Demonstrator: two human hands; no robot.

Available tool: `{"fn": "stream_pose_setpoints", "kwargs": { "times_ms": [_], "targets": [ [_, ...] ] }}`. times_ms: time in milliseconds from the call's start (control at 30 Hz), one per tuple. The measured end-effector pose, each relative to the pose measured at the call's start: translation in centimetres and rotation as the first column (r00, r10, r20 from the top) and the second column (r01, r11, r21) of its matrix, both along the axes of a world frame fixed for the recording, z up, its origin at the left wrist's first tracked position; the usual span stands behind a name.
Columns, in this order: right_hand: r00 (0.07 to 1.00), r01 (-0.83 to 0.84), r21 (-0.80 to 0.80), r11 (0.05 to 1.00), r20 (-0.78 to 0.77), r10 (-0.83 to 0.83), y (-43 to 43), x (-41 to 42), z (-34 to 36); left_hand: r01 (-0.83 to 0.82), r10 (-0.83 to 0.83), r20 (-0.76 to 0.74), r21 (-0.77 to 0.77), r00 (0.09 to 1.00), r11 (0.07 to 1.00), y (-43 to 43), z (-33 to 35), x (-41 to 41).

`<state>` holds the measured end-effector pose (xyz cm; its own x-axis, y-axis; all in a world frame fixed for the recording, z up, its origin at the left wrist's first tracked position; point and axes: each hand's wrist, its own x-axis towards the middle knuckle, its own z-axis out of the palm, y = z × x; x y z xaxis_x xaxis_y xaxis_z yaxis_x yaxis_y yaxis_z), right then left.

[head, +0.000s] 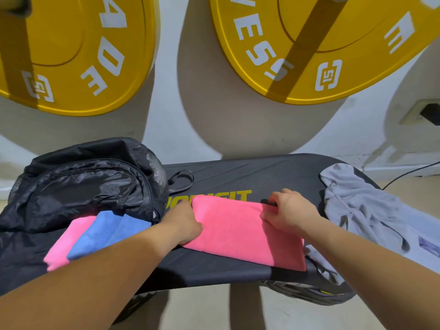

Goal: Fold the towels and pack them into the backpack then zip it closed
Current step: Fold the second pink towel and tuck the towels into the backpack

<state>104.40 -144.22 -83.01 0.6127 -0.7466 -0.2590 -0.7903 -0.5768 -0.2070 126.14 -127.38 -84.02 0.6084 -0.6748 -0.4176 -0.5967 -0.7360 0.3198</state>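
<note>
A folded pink towel (240,232) lies on the black bench (273,177). My left hand (184,222) grips the towel's left edge. My right hand (289,211) pinches its far right corner. A black backpack (88,182) sits on the bench's left end. In front of the backpack lie a folded blue towel (107,232) and, under it, a second pink towel (64,244).
A grey garment (371,210) is draped over the bench's right end. Two yellow weight plates (71,51) (309,44) hang on the white wall behind. A wall socket with a black plug (426,113) and a cable are at the right.
</note>
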Motion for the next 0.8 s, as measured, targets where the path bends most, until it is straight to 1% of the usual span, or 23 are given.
{"fn": "stream_pose_setpoints", "kwargs": {
  "times_ms": [67,167,233,300,367,467,533,600,633,700,733,767,800],
  "targets": [
    [1.000,-0.010,0.026,1.000,-0.027,0.010,-0.3,-0.6,0.0,0.026,-0.026,0.007,-0.017,1.000,1.000,-0.1,0.1,-0.4],
    [1.000,-0.010,0.092,0.996,-0.006,0.011,-0.4,-0.6,0.0,0.073,-0.066,0.082,-0.093,0.994,0.993,-0.5,0.9,-0.6],
    [1.000,0.009,0.143,0.990,0.005,-0.010,-0.6,-0.7,0.1,0.094,-0.077,0.110,-0.163,0.991,0.982,-1.4,2.1,-0.3],
    [0.997,0.052,0.217,0.975,0.040,-0.062,-0.8,-0.9,0.6,0.135,-0.102,0.174,-0.191,0.980,0.972,-3.0,3.2,0.8],
    [0.981,0.108,0.338,0.935,0.118,-0.155,-0.8,-1.3,0.8,0.161,-0.115,0.231,-0.193,0.966,0.968,-5.5,4.4,2.3],
    [0.929,0.132,0.545,0.828,0.223,-0.296,-0.1,-1.4,0.3,0.148,-0.063,0.288,-0.283,0.956,0.948,-9.4,6.0,4.2],
    [0.912,0.131,0.598,0.791,0.239,-0.332,0.5,-1.1,0.1,0.120,-0.015,0.291,-0.346,0.957,0.931,-10.8,6.4,4.6],
    [0.923,0.149,0.571,0.807,0.213,-0.321,0.5,-0.6,0.1,0.122,-0.015,0.293,-0.353,0.956,0.928,-10.8,5.9,4.1],
    [0.940,0.163,0.531,0.832,0.173,-0.294,0.4,-0.5,0.3,0.143,-0.041,0.294,-0.333,0.955,0.932,-10.2,5.3,3.5],
    [0.986,0.120,0.354,0.928,0.065,-0.152,0.2,-0.4,0.4,0.210,-0.136,0.255,-0.286,0.957,0.935,-8.3,3.7,1.7],
    [0.996,0.083,0.282,0.956,0.013,-0.090,0.2,-0.4,0.4,0.255,-0.200,0.217,-0.269,0.956,0.929,-7.0,3.0,0.5],
    [0.998,0.064,0.270,0.961,-0.026,-0.059,0.4,-0.5,0.4,0.313,-0.272,0.185,-0.250,0.944,0.916,-5.7,2.5,-0.7],
    [0.998,0.059,0.319,0.946,-0.041,-0.049,0.5,-0.6,0.3,0.389,-0.357,0.167,-0.239,0.919,0.889,-4.5,2.2,-1.9]
  ]
}}
